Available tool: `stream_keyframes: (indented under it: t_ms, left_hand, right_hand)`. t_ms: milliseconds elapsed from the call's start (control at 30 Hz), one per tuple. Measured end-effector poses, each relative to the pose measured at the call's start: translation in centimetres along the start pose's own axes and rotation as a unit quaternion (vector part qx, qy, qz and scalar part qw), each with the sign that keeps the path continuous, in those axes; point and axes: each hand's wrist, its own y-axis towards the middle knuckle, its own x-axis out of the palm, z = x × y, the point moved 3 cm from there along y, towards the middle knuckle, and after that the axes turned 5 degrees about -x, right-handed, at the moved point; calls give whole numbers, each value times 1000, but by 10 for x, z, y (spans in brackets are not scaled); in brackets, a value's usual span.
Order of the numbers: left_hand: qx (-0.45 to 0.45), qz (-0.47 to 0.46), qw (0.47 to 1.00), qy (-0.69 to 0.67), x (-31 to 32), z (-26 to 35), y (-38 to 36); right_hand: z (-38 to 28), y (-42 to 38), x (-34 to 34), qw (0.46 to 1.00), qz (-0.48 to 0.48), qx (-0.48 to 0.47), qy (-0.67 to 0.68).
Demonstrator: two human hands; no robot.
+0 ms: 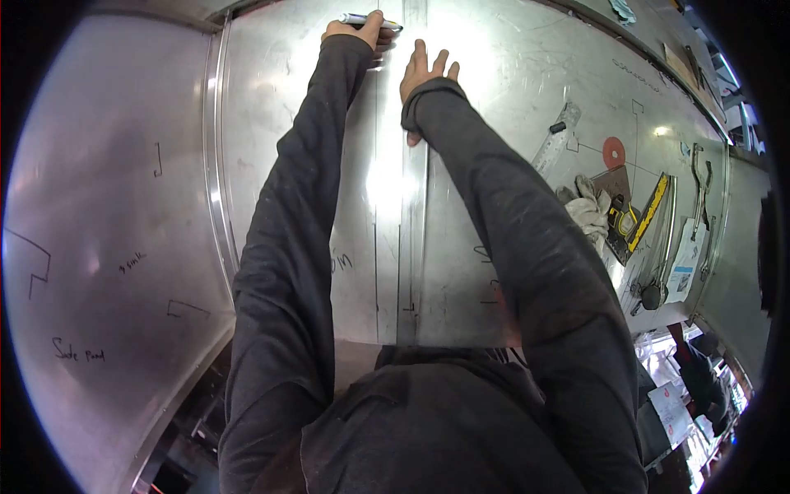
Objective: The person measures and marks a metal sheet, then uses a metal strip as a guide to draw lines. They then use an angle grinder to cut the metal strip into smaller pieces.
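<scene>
At the far side of a large metal sheet (pixel 288 66), my left hand (pixel 362 33) grips a white marker pen (pixel 354 19), whose dark tip points right. Just right of it, my right hand (pixel 429 70) lies with its fingers spread, flat on or beside a long narrow metal strip (pixel 414 189). The strip runs from the far edge toward my body. A thin dark line lies along the sheet left of the strip. Handwritten marks show near both forearms.
On the right lie a steel ruler (pixel 558 136), a red disc (pixel 614 152), gloves (pixel 586 206), a tape measure (pixel 623 218), a yellow-edged square (pixel 648 212), a ratchet (pixel 658 284) and wrenches (pixel 699 181). A marked metal panel (pixel 107 189) stands at left.
</scene>
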Motion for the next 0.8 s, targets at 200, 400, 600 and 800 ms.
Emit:
stream_keyframes:
  t_ms: [200, 400, 600, 800]
  left_hand:
    - [-49, -42, 980, -187, -10, -42, -98]
    - [-43, 7, 985, -167, -10, -95, -198]
    - [-35, 51, 991, -119, -22, -108, -316]
    - [-119, 19, 970, -212, -38, -133, -384]
  right_hand:
    - [0, 3, -3, 987, -109, -34, -111]
    - [1, 8, -8, 976, -163, -65, -132]
    - [-1, 21, -2, 962, -183, -84, -184]
    - [-1, 17, 3, 957, -189, -92, -201]
